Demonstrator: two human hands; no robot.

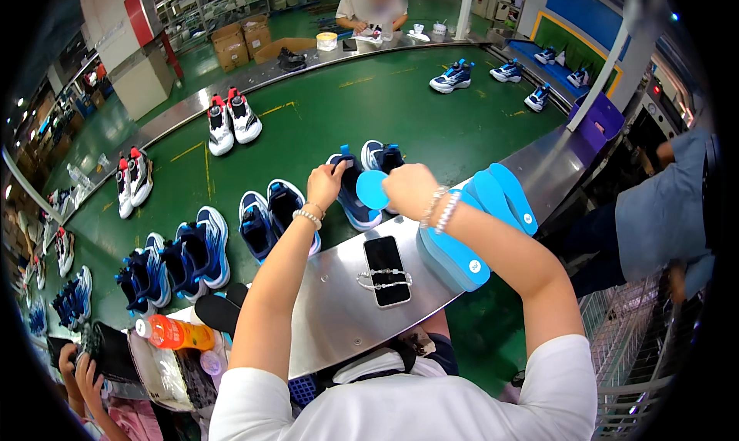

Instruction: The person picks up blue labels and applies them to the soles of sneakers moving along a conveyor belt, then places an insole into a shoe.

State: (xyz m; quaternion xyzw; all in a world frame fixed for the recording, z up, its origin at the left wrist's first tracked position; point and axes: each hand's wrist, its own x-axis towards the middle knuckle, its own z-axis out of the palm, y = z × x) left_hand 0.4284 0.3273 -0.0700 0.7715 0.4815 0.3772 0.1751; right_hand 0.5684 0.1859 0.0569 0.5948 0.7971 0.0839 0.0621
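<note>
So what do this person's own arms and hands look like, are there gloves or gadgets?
No gloves or gadgets show: both the left hand and right hand are bare. Pale beaded bracelets circle both wrists, and short white sleeves leave the forearms uncovered.

Left arm (269, 314) runs nearly straight toward 1 o'clock; left hand (326, 185) is pinched. Right elbow (543, 281) is bent, right forearm (485, 234) angles toward 10 o'clock; right hand (412, 188) is closed, at left hand's 3 o'clock.
</note>
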